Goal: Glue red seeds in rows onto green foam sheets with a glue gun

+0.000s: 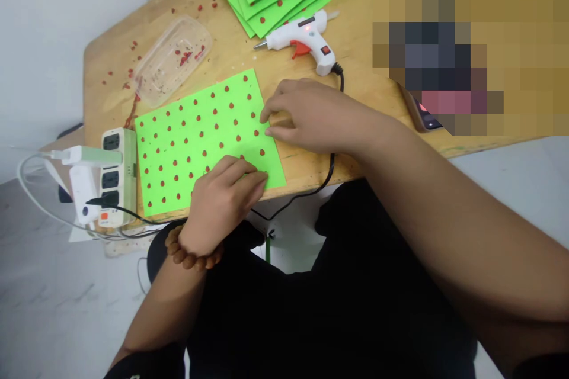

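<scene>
From the left, find the power strip (128,186) standing beside the sheet (208,129), with the tub (164,74) just beyond. Keep the sheet flat on the near side of the table (104,53). See the left hand (226,201) on the near right part, with fingers curled (cannot tell whether pinching anything or merely pressing). Better to press lightly there, sparing the red dots (221,145). At the right edge, note the right hand (302,115), with thumb and fingers slightly apart; use as a steady stop. On the far side, avoid the glue gun (304,35), probably hot at the tip.
</scene>
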Tool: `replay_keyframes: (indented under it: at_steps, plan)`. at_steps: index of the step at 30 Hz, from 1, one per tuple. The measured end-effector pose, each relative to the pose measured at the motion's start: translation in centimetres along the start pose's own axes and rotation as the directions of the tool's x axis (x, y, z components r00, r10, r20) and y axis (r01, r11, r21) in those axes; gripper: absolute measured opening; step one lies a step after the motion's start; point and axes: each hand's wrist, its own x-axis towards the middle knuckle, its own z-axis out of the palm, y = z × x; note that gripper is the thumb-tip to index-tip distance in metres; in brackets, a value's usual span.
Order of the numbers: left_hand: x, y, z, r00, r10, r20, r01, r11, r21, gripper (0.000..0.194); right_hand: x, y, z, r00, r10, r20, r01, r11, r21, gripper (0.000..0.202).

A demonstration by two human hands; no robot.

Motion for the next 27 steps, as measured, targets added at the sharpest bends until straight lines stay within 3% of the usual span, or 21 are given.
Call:
replay_keyframes:
  at_steps: [9, 16, 23, 27]
  plan:
    - [0.3, 0.6, -0.6, 0.994, -0.038, 0.101, 0.032, 0.998, 0.061, 0.014, 0.1, 0.3, 0.3, 1.000, -0.011, -0.019, 0.011, 1.000, -0.005, 0.037]
    - [-0.5, 0.2, 0.3, 0.995, -0.079, -0.053, 0.074, 0.993, -0.094, 0.008, -0.1, 0.5, 0.4, 1.000, -0.009, -0.027, 0.009, 1.000, -0.004, 0.036]
    - [-0.8, 0.4, 0.4, 0.997, -0.050, -0.059, 0.051, 0.999, 0.017, 0.009, 0.0, 0.7, 0.4, 1.000, -0.014, -0.026, 0.014, 1.000, 0.000, 0.038]
    - [-0.8, 0.8, -0.1, 1.000, -0.029, 0.008, 0.028, 0.998, 0.058, 0.004, 0.1, 0.8, 0.5, 0.999, -0.013, -0.029, 0.013, 1.000, 0.002, 0.038]
